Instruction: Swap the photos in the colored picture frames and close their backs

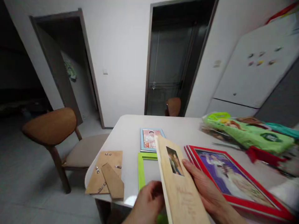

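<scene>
White bench (pixel 182 127) bears a green frame (pixel 141 171); right hand (pixel 207 189) holds a cream book (pixel 182 188) tilted, likely for viewing; left hand (pixel 149 199): grip I cannot tell

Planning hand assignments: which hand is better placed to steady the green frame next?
Probably the left hand: it is nearer the green frame, on that side of the cream booklet. The right hand holds the booklet's opposite edge. Whether the left also touches the booklet is unclear.
</scene>
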Tool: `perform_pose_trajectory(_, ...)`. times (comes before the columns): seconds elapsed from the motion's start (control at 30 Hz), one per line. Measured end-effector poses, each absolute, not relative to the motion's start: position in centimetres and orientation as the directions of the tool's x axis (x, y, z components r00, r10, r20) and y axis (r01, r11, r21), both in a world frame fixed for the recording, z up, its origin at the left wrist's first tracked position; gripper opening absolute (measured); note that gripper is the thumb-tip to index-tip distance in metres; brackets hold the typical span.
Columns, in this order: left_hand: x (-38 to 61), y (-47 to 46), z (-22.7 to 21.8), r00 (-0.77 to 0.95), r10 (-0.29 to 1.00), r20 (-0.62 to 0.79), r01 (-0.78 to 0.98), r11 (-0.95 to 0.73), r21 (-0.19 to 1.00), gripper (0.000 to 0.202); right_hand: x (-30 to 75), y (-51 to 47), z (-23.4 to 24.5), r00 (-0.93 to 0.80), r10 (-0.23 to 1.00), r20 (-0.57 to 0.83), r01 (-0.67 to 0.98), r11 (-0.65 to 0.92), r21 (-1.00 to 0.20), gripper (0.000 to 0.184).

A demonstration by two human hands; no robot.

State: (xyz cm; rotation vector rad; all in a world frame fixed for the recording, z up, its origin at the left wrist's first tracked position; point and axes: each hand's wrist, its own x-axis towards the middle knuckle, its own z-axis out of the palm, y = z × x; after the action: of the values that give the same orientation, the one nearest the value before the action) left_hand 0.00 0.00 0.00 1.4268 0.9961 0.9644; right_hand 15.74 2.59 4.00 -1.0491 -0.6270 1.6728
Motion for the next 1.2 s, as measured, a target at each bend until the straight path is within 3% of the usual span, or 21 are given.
perform_pose_trajectory(0.13, -3.0, 1.2, -0.2, 0.115, 0.990, 0.076, 0.205, -0.099, 0.974, 0.030, 17.8, 3.9, 2.1, 0.061, 0.937, -0.343, -0.340, -0.303, -0.890, 0.033)
perform_pose_trajectory(0.33, -3.0, 0.7, -1.1, 0.208, 0.972, 0.106, 0.480, -0.196, 0.855, 0.044, 16.2, 5.3, 0.1, 0.177, 0.922, -0.345, -0.102, -0.332, -0.938, 0.030)
perform_pose_trajectory(0.67, -2.9, 0.6, -2.9, 0.298, 0.928, 0.223, 0.545, -0.357, 0.759, 0.049, 16.3, 6.2, -0.6, 0.116, 0.935, -0.334, -0.051, -0.330, -0.943, 0.036)
perform_pose_trajectory(0.9, -3.0, 0.9, -3.7, 0.391, 0.865, 0.313, 0.567, -0.495, 0.658, 0.046, 15.5, 7.0, -0.9, 0.131, 0.971, -0.198, 0.274, -0.227, -0.934, 0.037)
perform_pose_trajectory(1.1, -3.1, 1.0, -3.2, 0.468, 0.836, 0.287, 0.644, -0.545, 0.537, 0.047, 15.9, 7.1, -0.5, 0.165, 0.986, -0.017, 0.591, -0.113, -0.799, 0.028)
perform_pose_trajectory(1.2, -2.9, 0.8, -2.4, 0.486, 0.845, 0.223, 0.694, -0.529, 0.489, 0.047, 16.0, 6.6, -0.4, 0.125, 0.990, 0.072, 0.876, -0.076, -0.477, 0.035)
